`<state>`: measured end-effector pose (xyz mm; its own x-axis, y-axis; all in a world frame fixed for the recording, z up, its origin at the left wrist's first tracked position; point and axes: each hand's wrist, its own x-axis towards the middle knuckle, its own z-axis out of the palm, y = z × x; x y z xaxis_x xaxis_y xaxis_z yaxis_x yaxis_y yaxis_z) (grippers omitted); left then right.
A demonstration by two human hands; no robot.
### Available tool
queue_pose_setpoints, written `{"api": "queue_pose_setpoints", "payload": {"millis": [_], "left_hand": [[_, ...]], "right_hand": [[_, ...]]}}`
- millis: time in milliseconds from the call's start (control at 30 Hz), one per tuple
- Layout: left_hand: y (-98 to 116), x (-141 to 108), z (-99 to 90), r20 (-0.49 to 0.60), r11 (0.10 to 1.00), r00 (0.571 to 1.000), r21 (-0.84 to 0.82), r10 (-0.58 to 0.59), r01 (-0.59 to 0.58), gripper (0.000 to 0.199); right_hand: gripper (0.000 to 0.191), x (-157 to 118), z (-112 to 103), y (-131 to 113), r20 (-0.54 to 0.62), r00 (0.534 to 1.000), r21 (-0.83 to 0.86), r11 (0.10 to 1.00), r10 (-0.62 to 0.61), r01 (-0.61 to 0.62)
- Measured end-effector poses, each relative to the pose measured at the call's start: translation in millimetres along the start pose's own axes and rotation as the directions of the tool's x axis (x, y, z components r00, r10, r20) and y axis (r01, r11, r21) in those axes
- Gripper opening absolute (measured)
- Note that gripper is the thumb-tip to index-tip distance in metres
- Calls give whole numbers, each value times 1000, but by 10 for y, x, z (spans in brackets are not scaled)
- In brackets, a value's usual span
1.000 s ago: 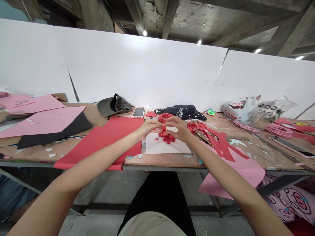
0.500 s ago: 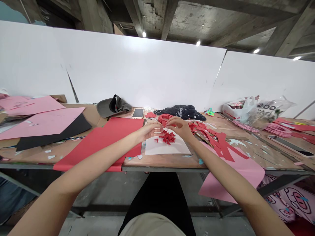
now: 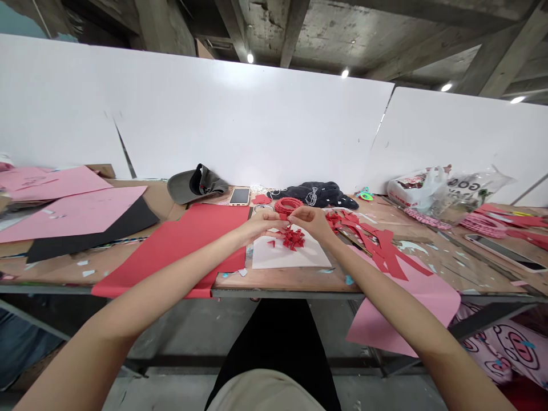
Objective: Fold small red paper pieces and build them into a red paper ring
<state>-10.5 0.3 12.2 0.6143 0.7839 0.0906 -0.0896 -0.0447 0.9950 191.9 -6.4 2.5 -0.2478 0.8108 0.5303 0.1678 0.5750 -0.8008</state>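
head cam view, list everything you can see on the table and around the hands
red paper pieces: one heap, red, on the white card
white card: one, white, under the hands
red paper sheet: one, red, left of the card
pink paper sheets: at least three, pink, two far left, one over the front edge at right
black sheet: one, black, under the left pink sheet
red paper strips: several, red, right of the card
red paper coil: one, red, behind the hands
phones: two, one behind the red sheet, one far right
grey cap: one, grey, back of the table
plastic bags: two, white and clear, back right
table: one, wooden, under everything
left hand: one, above the card, fingertips meeting the right hand's
right hand: one, above the heap
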Motion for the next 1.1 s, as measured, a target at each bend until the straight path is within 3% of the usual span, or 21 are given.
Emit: {"api": "queue_pose_setpoints", "payload": {"millis": [167, 400, 633, 833, 1033, 1100], "left_hand": [[4, -3, 0, -54, 996, 999, 86, -5, 10, 35], [-59, 31, -41, -59, 993, 998, 111, -30, 36, 27], [-22, 28, -78, 3, 992, 998, 107, -70, 70, 30], [-20, 31, -82, 2, 995, 999, 91, -50, 49, 29], [-59, 50, -72, 24, 964, 999, 265, 32, -37, 29], [-42, 40, -68, 28, 978, 1000, 206, 14, -20, 32]], "right_hand": [[31, -4, 6, -24, 7, 1000, -35, 999, 10, -9], [30, 8, 59, -5, -22, 996, -16, 996, 83, -83], [31, -6, 60, -50, -12, 983, 64, 981, 184, -183], [31, -18, 85, -91, -15, 993, 119, 986, 119, -116], [30, -2, 93, -14, 54, 989, 81, 987, 134, -138], [27, 16, 71, 2, 32, 996, 89, 992, 87, -89]]}}
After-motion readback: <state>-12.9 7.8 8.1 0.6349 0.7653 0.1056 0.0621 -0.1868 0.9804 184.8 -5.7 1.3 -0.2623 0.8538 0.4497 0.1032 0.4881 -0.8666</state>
